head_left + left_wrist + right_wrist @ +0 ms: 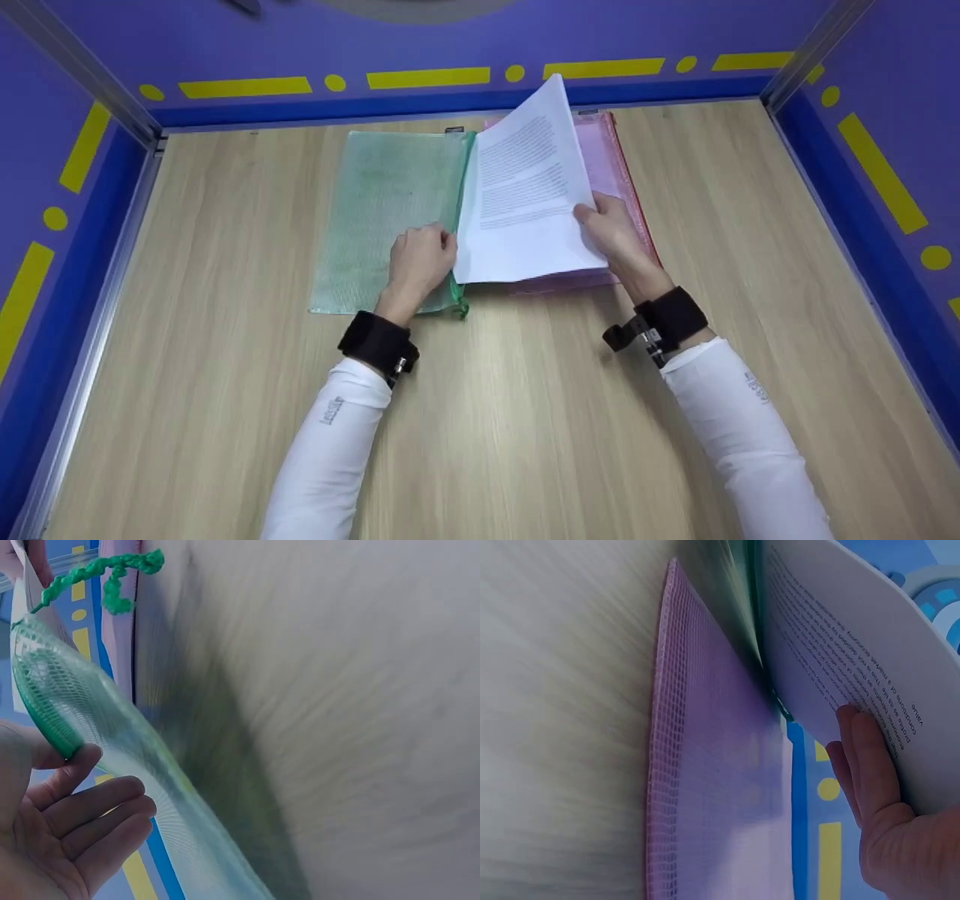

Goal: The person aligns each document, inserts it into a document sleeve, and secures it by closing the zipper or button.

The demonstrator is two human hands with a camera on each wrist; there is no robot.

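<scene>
A green mesh zipper pouch (397, 195) lies on the table, its zipper edge lifted on the right. With thumb and index finger my left hand (421, 259) pinches that edge; the other fingers are loosely bent in the left wrist view. Printed white paper sheets (525, 195) stand tilted at the pouch's opening, their left edge by the zipper. My right hand (615, 232) grips the sheets at their right edge, thumb on the near face, fingers behind on the printed far side (870, 757). Whether the sheets' left edge is inside the pouch is hard to tell.
Under and behind the sheets lies a pink mesh pouch (604, 154) with a red zipper edge. A green cord pull (112, 574) hangs from the green pouch's corner. Blue-purple panels (420, 45) with yellow marks border the wooden table (525, 420) at back and sides.
</scene>
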